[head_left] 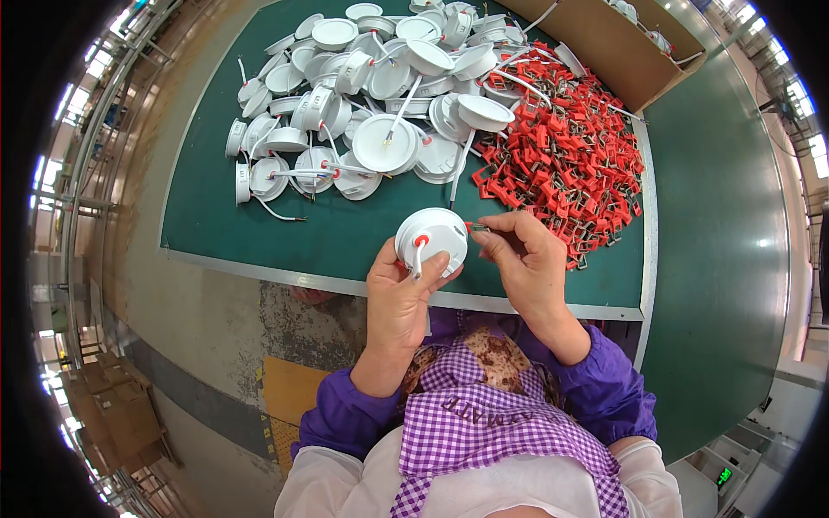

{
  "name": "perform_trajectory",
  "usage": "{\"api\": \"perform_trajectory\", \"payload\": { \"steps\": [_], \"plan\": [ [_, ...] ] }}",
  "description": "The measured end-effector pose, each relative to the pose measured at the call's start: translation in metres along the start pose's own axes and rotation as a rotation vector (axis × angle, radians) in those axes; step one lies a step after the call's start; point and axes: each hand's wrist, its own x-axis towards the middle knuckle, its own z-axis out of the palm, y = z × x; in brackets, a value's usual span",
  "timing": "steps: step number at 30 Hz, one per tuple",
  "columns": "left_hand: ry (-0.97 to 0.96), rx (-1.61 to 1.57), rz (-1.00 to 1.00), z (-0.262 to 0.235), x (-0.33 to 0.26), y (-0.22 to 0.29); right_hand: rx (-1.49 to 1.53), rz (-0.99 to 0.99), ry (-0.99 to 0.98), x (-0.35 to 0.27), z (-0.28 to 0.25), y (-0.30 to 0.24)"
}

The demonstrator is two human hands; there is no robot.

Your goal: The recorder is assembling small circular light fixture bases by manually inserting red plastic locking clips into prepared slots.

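My left hand [400, 293] holds a round white lamp housing [434, 238] over the near edge of the green work mat [345, 229]. The housing has a red plug on its back and a short white wire beside my thumb. My right hand [524, 259] pinches a small red spring clip [477, 228] against the housing's right side. A big heap of the same white housings [380, 95] with white leads lies at the back of the mat. A pile of red clips with metal springs [566, 142] sits to the right of that heap.
A brown cardboard box [617, 43] stands at the back right. A metal strip [328, 281] frames the mat. Grey floor with a yellow patch [289, 388] shows below the table edge. Stacked cardboard cartons [117, 414] stand far left.
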Motion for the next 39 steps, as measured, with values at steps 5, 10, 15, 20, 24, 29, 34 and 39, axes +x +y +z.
{"api": "perform_trajectory", "payload": {
  "steps": [5,10,15,20,24,29,34,39],
  "plan": [
    [0.046,0.196,0.305,0.0,0.002,-0.017,0.167,0.075,0.024,-0.005,0.002,0.001],
    [0.028,0.227,0.323,-0.003,0.002,-0.022,-0.075,-0.217,-0.011,-0.01,0.005,-0.003],
    [0.006,0.314,0.34,-0.005,0.003,-0.023,-0.213,-0.328,0.018,-0.012,0.004,-0.002],
    [-0.041,0.362,0.324,-0.007,0.004,-0.018,-0.22,-0.336,0.017,-0.012,0.003,-0.001],
    [-0.067,0.451,0.373,-0.011,0.007,-0.019,-0.246,-0.315,0.023,-0.015,0.004,-0.001],
    [-0.023,0.56,0.46,-0.013,0.01,-0.025,-0.216,-0.252,0.069,-0.017,0.012,0.004],
    [-0.062,0.572,0.395,-0.014,0.011,-0.02,-0.187,-0.262,0.068,-0.011,0.006,0.009],
    [-0.132,0.496,0.34,-0.013,0.007,-0.014,-0.196,-0.25,-0.021,-0.007,0.0,0.0]
  ]
}}
